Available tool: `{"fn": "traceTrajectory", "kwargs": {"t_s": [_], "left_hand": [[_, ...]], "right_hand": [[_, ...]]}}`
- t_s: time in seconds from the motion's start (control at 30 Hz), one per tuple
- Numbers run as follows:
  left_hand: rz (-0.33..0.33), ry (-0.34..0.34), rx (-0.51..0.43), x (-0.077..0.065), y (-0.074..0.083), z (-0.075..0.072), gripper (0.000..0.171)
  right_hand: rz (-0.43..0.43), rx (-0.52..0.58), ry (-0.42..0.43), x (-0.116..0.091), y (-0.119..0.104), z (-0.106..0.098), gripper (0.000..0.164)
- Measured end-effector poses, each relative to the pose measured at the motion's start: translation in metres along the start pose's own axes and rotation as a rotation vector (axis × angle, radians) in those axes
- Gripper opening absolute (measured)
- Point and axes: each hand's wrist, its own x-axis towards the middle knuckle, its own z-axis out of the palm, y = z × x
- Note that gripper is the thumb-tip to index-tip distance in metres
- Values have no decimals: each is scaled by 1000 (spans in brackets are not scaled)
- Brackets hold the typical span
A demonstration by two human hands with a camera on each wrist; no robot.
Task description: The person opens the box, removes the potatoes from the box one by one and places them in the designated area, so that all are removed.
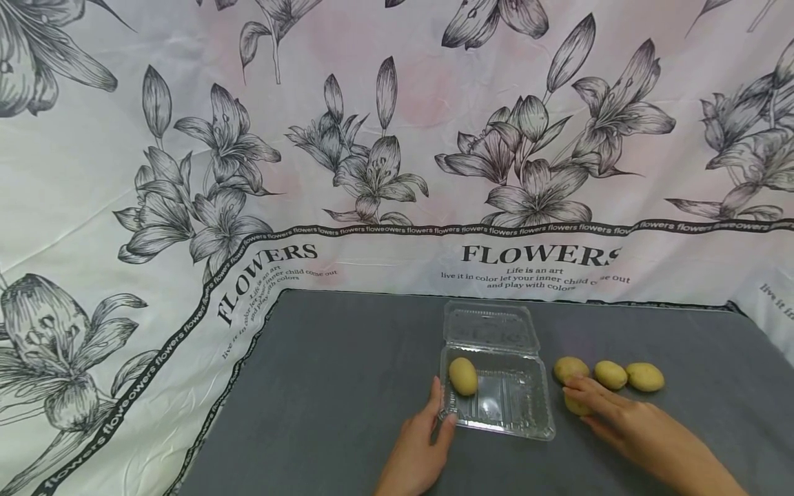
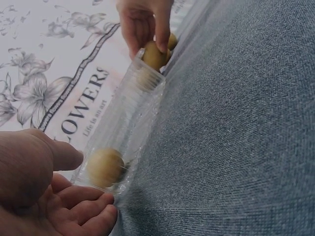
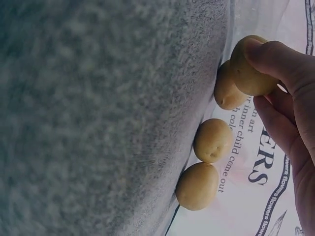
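Observation:
A clear plastic clamshell container [image 1: 509, 432] lies with its lid folded back, and one yellow potato [image 1: 463, 377] sits in its left side. My left hand [image 1: 417, 441] holds the container's near left corner, thumb at the front edge and fingers along the left side. To the right of the container, my right hand [image 1: 611, 417] pinches a potato [image 3: 248, 69] between thumb and fingers. That potato is partly hidden by the hand in the head view. Three more potatoes lie just behind it: one by the fingertips [image 1: 569, 369], one in the middle [image 1: 611, 375] and one at the right [image 1: 645, 377].
A dark grey cloth [image 1: 335, 386] covers the table. Behind and to the left hangs a white curtain [image 1: 397, 262] printed with flowers and lettering. The container's open lid [image 1: 490, 327] lies toward the back of the table.

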Motion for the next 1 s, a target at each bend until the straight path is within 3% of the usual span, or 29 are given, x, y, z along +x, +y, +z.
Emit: {"fn": "traceTrajectory", "kwargs": {"t_s": [0.23, 0.37, 0.6, 1.0], "left_hand": [[-14, 15, 4, -1, 1, 0, 69], [-23, 19, -4, -1, 2, 0, 70], [-17, 23, -11, 0, 2, 1, 70], [-36, 9, -22, -1, 2, 2, 70]], "right_hand": [[31, 37, -97, 0, -1, -4, 58], [45, 30, -124, 1, -3, -6, 45], [43, 48, -134, 2, -3, -4, 69], [46, 14, -118, 2, -7, -10, 67]]}}
